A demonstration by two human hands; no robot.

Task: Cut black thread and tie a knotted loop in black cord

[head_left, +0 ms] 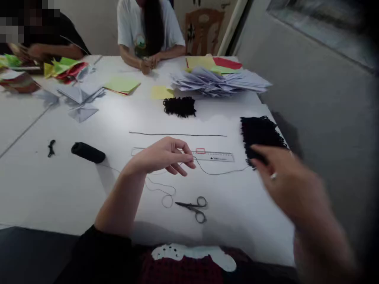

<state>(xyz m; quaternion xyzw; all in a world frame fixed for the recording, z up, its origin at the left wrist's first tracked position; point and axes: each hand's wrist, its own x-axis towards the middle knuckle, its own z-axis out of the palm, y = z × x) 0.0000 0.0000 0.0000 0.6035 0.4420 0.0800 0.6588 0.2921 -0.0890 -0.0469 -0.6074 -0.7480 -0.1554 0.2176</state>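
My left hand (167,156) hangs above the ruler, its thumb and forefinger pinched on a thin dark thread (219,174). From there the thread runs slack to the right, as far as a fringed black yarn bundle (260,132). My right hand (284,181), blurred and wearing a ring, is over the near edge of that bundle; thumb and forefinger look apart, and I cannot make out anything between them. Beneath my left hand lies a clear ruler (220,157) with a red mark. Scissors (192,206) rest nearer me, beside loops of thread. A black thread spool (88,152) is at left.
A straight dark strand (177,134) lies beyond the ruler, with a smaller black yarn bundle (179,107) behind it. Folded white papers (220,82) and coloured sheets (121,85) occupy the far side. Two people sit across the table. A small black scrap (51,148) is at far left.
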